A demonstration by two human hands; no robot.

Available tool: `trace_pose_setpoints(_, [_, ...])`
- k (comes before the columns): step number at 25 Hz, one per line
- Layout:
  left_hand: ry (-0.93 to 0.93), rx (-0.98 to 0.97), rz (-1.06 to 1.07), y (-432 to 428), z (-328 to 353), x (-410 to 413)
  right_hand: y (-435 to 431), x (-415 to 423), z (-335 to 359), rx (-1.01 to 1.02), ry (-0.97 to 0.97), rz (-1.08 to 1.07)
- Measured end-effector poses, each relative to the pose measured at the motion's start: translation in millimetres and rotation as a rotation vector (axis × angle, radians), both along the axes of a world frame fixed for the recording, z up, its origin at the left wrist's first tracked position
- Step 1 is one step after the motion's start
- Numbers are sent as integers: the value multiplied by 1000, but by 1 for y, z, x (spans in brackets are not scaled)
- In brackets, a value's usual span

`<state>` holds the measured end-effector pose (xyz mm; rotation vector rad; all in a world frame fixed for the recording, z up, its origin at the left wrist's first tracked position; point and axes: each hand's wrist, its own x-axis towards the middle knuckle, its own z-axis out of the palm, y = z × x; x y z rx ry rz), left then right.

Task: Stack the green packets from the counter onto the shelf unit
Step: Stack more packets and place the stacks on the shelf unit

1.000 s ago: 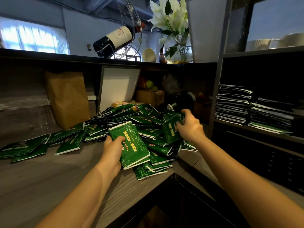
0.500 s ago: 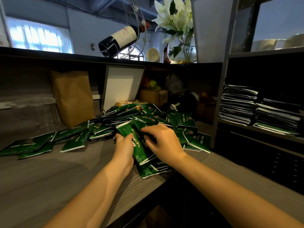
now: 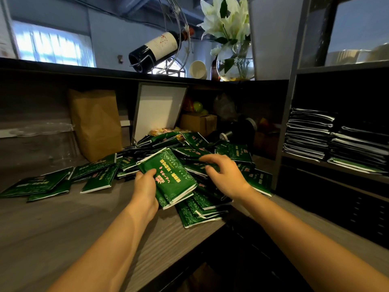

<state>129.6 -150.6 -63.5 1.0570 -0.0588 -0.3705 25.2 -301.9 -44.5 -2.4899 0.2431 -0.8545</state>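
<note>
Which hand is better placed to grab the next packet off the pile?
The right hand: it's empty, fingers spread just over the pile, while the left hand grips a stack of packets.

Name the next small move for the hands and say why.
Probably the right hand should pinch a packet from the pile beneath it and lay it on the bundle that the left hand grips: its fingers are spread over the pile holding nothing, and the bundle looks thin.
</note>
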Motion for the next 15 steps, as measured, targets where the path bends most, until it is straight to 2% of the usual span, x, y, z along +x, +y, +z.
trace_pose_setpoints(4, [75,-17,-27,9,1,6,-15,5,-11,-157,389,-9])
trace_pose_setpoints(6, [101,-14,-37,14,2,8,-13,10,-14,-240,412,-26])
trace_pose_setpoints(11, [98,21,-18,16,0,11,-14,9,-11,-237,148,-69])
trace_pose_setpoints(13, [75,24,-35,14,1,7,-15,4,-5,-91,-58,-63])
trace_pose_setpoints(15, [9,31,-45,13,4,2,-12,-2,7,158,-292,21])
